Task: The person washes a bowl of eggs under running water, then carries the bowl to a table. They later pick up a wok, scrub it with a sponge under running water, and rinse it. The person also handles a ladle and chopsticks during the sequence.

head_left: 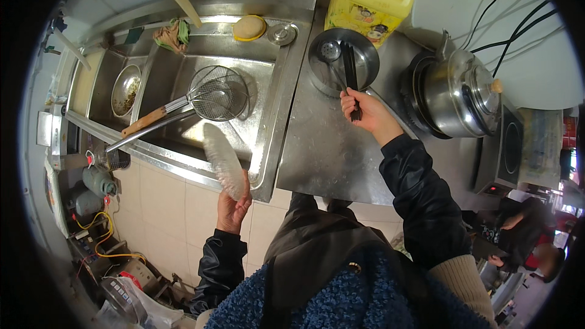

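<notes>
My right hand [363, 110] grips several dark chopsticks [350, 66] and the handle of a slotted metal ladle [330, 50], whose head lies over a steel pan [369, 61] on the steel counter. In my left hand [235, 208], by the sink's front edge, is a long, pale, translucent brush-like thing [223, 160], blurred; I cannot tell exactly what it is. Beyond it, a wire-mesh strainer [215, 80] with a wooden handle and a metal ladle [160, 129] rest across the sink [269, 114].
A steel kettle [457, 93] stands right of the pan, near an induction cooker [509, 146]. A yellow oil jug [372, 0] stands behind the pan. Left in the sink is a bowl [126, 89] with food scraps. A cloth [172, 36] hangs behind. A person [530, 237] is at far right.
</notes>
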Demonstrator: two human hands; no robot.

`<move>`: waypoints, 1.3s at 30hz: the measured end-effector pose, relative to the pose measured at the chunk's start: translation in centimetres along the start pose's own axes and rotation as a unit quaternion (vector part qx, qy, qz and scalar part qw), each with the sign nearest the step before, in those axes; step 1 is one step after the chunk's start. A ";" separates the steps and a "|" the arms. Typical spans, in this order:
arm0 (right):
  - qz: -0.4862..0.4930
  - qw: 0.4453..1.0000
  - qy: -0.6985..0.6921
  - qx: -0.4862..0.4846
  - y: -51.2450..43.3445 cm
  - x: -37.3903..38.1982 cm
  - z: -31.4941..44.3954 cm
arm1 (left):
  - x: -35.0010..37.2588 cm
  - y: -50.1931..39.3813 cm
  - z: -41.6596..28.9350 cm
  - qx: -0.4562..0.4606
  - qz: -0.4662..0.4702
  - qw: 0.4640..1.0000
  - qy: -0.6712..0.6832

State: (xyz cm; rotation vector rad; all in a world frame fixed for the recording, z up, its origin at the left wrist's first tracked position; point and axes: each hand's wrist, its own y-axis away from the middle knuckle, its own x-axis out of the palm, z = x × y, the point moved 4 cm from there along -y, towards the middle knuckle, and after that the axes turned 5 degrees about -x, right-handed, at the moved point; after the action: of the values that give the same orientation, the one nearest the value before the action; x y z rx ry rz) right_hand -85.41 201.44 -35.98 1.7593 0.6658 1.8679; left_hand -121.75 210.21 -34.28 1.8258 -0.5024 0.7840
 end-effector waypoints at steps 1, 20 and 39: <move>-0.015 1.000 0.014 -0.009 0.1 0.0 0.2 | 0.1 0.0 -0.1 0.022 0.017 0.999 0.017; 0.031 0.940 0.281 -0.190 15.0 1.6 -7.0 | 3.0 -0.7 -3.2 0.088 0.083 0.979 -0.162; -0.132 0.905 0.157 -0.373 36.6 -10.6 -17.4 | 22.2 0.1 17.3 -0.169 0.300 0.785 -0.515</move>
State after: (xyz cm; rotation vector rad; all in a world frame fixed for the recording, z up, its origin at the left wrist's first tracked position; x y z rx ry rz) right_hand -102.86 166.32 -21.28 0.8480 0.2129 1.8717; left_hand -101.44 194.54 -22.59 1.6096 -1.8707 -0.0393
